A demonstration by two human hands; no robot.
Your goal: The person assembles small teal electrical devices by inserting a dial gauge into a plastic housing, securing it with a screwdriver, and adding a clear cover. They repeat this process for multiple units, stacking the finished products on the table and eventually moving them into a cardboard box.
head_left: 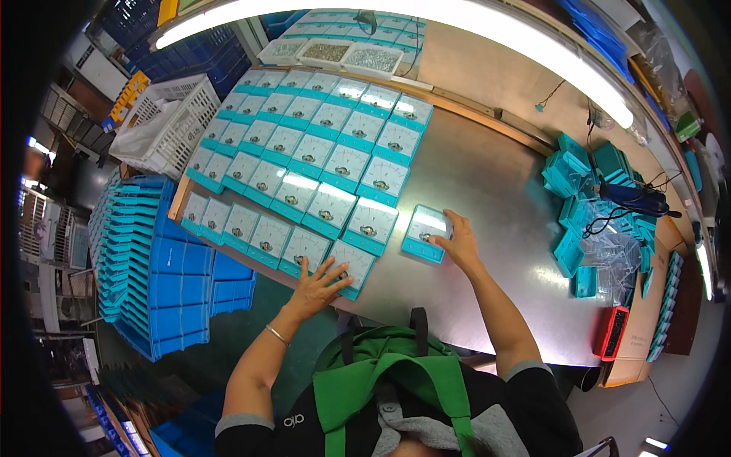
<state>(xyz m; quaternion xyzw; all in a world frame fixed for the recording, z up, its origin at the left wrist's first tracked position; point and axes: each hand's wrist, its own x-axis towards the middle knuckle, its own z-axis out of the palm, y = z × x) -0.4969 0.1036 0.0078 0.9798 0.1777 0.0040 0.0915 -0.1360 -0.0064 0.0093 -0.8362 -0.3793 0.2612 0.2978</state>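
Observation:
My right hand (pixel 461 245) has its thumb and fingers about the right side of a teal panel meter (pixel 421 228), which lies face up on the metal table apart from the others. The meter has a white dial under a clear cover and a teal lower part. My left hand (pixel 311 294) is open, its fingers spread over the front row, by a meter (pixel 352 264) at the near right corner of the array. Several more such meters (pixel 331 206) lie in close rows to the left, dials up.
White trays of small metal parts (pixel 371 59) stand behind the rows. Teal housings (pixel 567 171), clear plastic covers (pixel 609 263) and a blue power tool (pixel 636 196) lie at the right, with a red bin (pixel 611 333) near the edge. Blue crates (pixel 179 289) and a white basket (pixel 167 126) stand left.

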